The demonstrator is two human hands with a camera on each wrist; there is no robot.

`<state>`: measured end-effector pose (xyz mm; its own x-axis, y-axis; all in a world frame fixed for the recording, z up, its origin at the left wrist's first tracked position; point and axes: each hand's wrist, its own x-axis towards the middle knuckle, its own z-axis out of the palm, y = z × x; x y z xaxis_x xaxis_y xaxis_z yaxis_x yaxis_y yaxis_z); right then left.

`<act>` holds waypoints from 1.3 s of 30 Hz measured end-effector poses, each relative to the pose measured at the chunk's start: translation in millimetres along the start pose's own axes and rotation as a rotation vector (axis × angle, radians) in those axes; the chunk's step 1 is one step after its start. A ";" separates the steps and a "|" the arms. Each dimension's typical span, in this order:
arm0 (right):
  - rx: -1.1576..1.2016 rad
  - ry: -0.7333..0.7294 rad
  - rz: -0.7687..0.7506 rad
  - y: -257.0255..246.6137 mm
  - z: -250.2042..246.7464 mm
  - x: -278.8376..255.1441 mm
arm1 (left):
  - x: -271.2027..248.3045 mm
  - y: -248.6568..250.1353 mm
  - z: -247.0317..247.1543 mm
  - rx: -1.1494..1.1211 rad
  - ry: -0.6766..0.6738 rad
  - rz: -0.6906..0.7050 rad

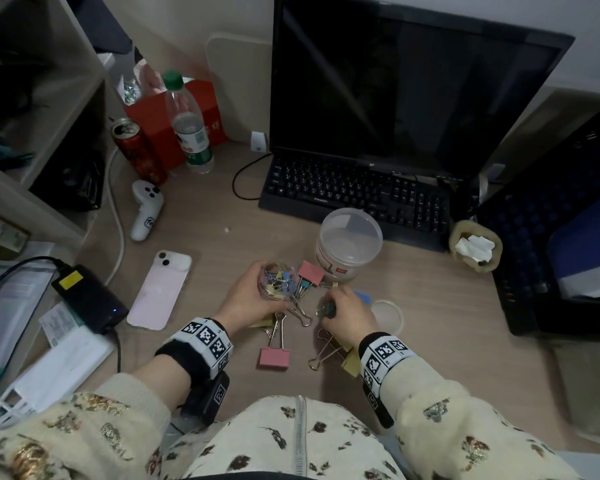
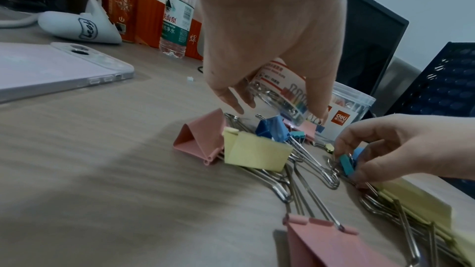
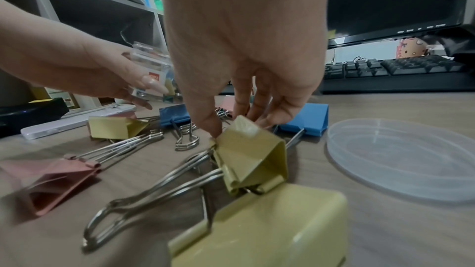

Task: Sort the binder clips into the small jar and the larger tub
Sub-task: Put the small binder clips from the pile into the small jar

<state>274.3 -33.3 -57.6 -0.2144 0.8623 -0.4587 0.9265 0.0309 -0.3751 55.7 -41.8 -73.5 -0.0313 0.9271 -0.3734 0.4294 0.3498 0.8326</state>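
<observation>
The left hand (image 2: pixel 270 38) grips a small clear jar (image 2: pixel 280 96), tilted above a heap of binder clips (image 2: pixel 257 153) on the desk (image 2: pixel 102 170). At right, the right hand (image 2: pixel 401 147) pinches a small teal clip (image 2: pixel 347 163). The larger tub (image 2: pixel 352 107) stands behind.

My left hand (image 1: pixel 248 292) holds the small jar (image 1: pixel 278 278) left of the tub (image 1: pixel 347 244); binder clips (image 1: pixel 274 356) lie before both (lid (image 1: pixel 388 315) to their right), keyboard (image 1: pixel 357 197) behind
</observation>
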 end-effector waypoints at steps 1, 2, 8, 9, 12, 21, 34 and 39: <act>-0.001 -0.001 -0.001 -0.3 0.3 1.1 | -0.2 1.1 -0.3 0.003 0.001 0.001; -0.001 -0.004 0.000 -0.2 0.3 2.3 | 0.1 1.6 -0.3 0.003 0.002 0.006; 0.041 0.014 0.016 5.1 -4.3 9.7 | 3.1 4.2 -1.6 0.009 0.002 0.017; 0.040 0.015 0.017 5.9 -5.4 10.3 | 3.8 5.1 -1.5 0.011 0.003 0.022; 0.027 0.014 0.007 6.9 -7.1 9.5 | 6.3 9.5 -0.9 0.008 0.001 0.034; 0.009 0.050 0.013 3.8 -18.3 5.8 | 10.6 16.7 -0.9 0.011 -0.035 0.031; -0.106 -0.073 -0.022 -3.7 -3.5 -2.8 | 6.2 14.5 -2.6 0.007 -0.037 0.032; -0.067 -0.063 -0.025 -4.5 -3.5 -0.3 | 3.2 11.1 -7.1 -0.007 -0.035 0.023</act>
<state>271.3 -31.9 -53.0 -0.2553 0.8271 -0.5007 0.9387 0.0878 -0.3335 53.9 -34.0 -62.5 0.0100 0.9298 -0.3678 0.4235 0.3293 0.8439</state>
